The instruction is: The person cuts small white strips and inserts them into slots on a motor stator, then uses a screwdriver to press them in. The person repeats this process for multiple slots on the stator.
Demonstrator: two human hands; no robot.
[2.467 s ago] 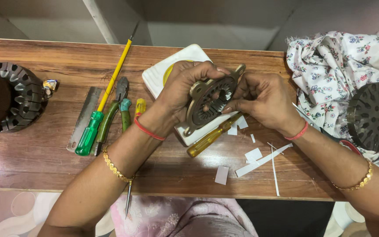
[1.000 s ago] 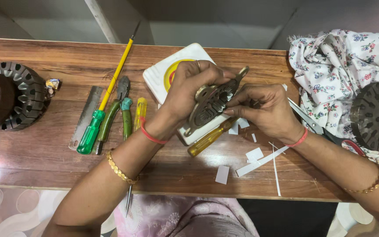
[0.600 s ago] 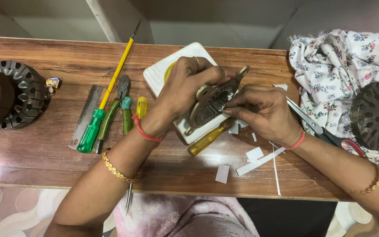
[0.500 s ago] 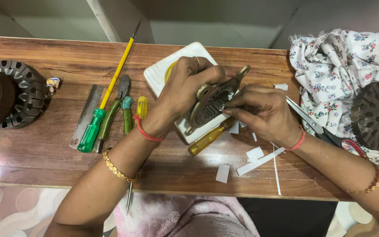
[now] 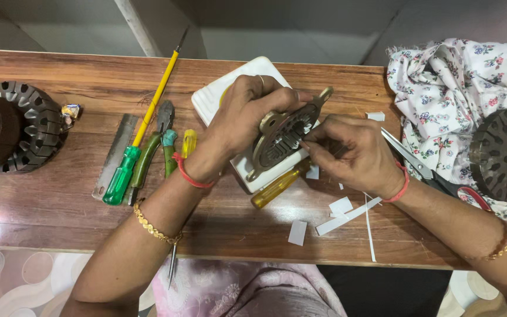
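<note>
Over mid-bench, slotted metal disc (image 5: 283,141) is tilted on edge, long axis lower-left to upper-right, lug up-right. Left hand (image 5: 242,120) is clenched over its top rim; right hand (image 5: 353,152) pinches fingertips (image 5: 307,145) at the slots on its right side. Under it: white block (image 5: 218,97), amber-handled tool (image 5: 277,189). Screwdriver (image 5: 139,126) and pliers (image 5: 154,149) left, scissors (image 5: 409,155) and paper strips (image 5: 347,214) right.
</note>
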